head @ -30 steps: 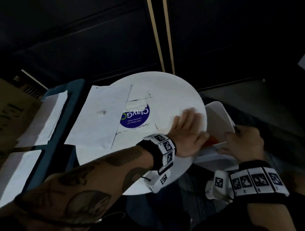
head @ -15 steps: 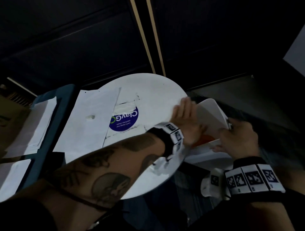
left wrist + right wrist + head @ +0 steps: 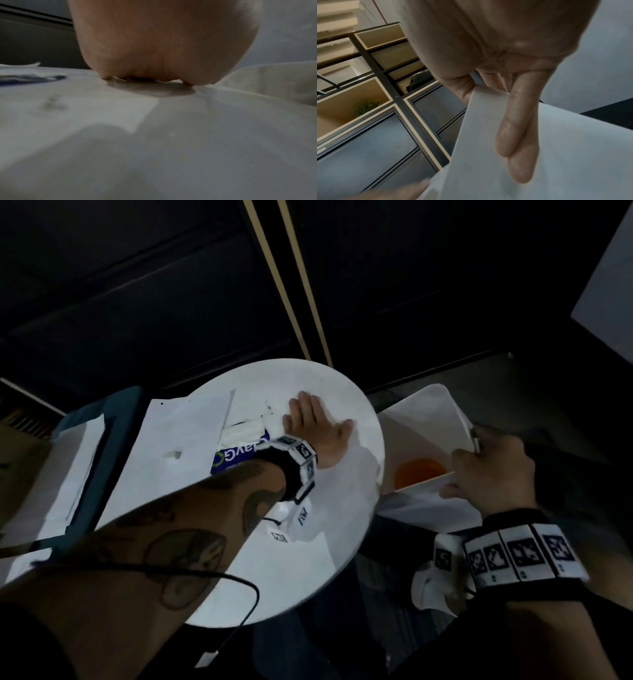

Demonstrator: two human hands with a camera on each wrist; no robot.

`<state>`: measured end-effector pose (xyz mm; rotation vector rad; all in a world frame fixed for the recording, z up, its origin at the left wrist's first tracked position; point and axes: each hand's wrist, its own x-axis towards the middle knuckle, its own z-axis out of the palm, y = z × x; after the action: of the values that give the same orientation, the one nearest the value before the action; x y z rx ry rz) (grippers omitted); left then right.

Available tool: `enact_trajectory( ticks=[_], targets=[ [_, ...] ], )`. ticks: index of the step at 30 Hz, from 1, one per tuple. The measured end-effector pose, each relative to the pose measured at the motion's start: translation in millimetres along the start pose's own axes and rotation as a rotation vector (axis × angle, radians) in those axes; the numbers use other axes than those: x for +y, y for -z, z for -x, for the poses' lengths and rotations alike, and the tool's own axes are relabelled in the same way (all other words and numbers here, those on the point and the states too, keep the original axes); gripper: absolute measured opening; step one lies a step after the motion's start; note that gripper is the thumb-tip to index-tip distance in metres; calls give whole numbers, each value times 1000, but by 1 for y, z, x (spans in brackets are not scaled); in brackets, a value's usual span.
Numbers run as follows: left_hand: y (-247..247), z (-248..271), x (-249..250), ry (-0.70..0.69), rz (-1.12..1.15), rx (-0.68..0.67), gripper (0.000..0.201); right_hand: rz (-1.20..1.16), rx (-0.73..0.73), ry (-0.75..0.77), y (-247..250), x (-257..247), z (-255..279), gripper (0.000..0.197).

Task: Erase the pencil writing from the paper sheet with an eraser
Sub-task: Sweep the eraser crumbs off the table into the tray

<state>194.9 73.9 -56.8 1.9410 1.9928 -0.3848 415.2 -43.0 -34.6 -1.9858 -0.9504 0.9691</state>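
One paper sheet lies flat across the 9 o'clock side of the round white desk, its far edge hanging off over a teal surface, and on it sits a small white lump, possibly the eraser, too small to say for sure. Just at 3 o'clock from that sheet, a blue round sticker shows on the desk with a folded white slip touching its 12 o'clock edge. Left hand is down flat on the desk, fingers straight and together pointing to 12 o'clock, thumb out wide toward 3; the left wrist view confirms the palm low over the white surface, grip wide and holding nothing. Off the desk at 3 o'clock, the right hand pinches the near rim of a white tray, thumb laid over its edge in the wrist view. An orange disc rests inside the tray
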Motion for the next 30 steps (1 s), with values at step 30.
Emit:
enact_trajectory(
  ticks=[30],
  targets=[
    [-17, 110, 91, -729, 399, -112, 65, 97, 48, 10, 17, 25, 19, 28]
  ],
)
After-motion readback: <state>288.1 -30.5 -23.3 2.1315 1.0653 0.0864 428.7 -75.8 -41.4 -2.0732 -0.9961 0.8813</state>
